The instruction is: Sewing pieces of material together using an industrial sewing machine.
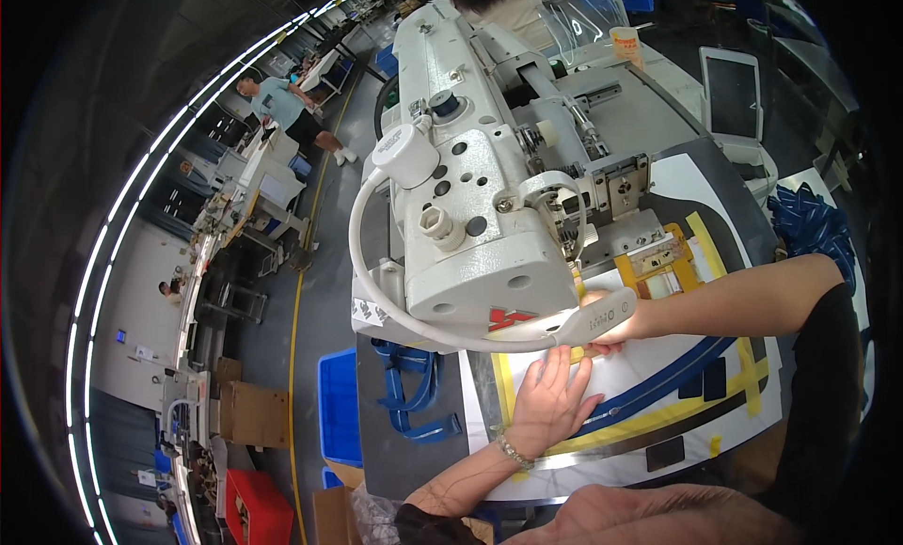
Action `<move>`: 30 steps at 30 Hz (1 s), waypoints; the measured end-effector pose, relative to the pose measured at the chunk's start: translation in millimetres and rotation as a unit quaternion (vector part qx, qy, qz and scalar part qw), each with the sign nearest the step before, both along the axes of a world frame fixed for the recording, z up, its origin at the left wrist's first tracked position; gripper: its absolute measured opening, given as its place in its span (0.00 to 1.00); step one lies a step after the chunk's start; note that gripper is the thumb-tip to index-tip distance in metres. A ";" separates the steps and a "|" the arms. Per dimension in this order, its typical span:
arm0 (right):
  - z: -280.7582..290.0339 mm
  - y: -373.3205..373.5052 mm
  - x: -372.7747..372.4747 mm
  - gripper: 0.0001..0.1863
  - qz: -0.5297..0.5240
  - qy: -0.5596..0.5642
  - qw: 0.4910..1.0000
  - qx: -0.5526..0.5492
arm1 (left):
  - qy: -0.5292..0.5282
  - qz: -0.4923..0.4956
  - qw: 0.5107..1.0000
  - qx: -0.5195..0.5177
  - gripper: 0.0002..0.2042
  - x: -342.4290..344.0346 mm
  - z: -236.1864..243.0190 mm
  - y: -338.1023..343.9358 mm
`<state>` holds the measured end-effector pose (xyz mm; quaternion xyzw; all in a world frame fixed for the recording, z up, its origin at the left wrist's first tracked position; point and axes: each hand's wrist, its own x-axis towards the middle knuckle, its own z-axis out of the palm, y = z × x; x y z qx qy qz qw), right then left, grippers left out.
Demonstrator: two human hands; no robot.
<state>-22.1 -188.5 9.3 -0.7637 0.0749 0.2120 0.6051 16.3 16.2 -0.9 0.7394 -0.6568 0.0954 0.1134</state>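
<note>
A large white industrial sewing machine point(480, 206) stands in front of me, its head over the work. My left hand point(555, 399), with a bracelet at the wrist, lies on the white sheet with fingers stretched and thumb apart. Its fingertips are beside a small yellow piece point(578, 354) under the lamp. My right hand point(616, 331) reaches in from the right to the same spot; the lamp head point(600, 316) hides most of its fingers. A blue zipper strip point(649, 391) with a metal pull curves from my left hand to the right, along yellow tape point(640, 421).
Blue strips point(406, 390) lie at the table's left edge, more blue strips point(814, 227) at the far right. A yellow-brown clamp frame point(658, 263) sits by the needle area. Blue bin point(339, 409), red bin point(259, 507) and cardboard box point(254, 413) stand left. A person point(282, 108) walks behind.
</note>
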 end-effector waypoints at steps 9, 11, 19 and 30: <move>-4.6 -12.0 6.9 0.16 0.090 0.005 0.996 0.017 | -0.016 0.006 0.999 0.044 0.24 2.0 4.7 -3.3; -6.1 -11.3 6.6 0.12 0.072 -0.018 0.997 0.009 | -0.004 0.004 0.998 0.057 0.23 6.1 5.4 -4.0; -22.7 -22.1 -17.2 0.07 0.085 -0.541 0.774 -0.319 | 0.079 0.021 0.995 -0.059 0.21 21.7 -3.3 0.2; -27.0 -37.6 -23.1 0.09 0.175 -0.527 0.759 -0.341 | 0.083 0.047 0.994 -0.048 0.19 20.7 -2.3 3.4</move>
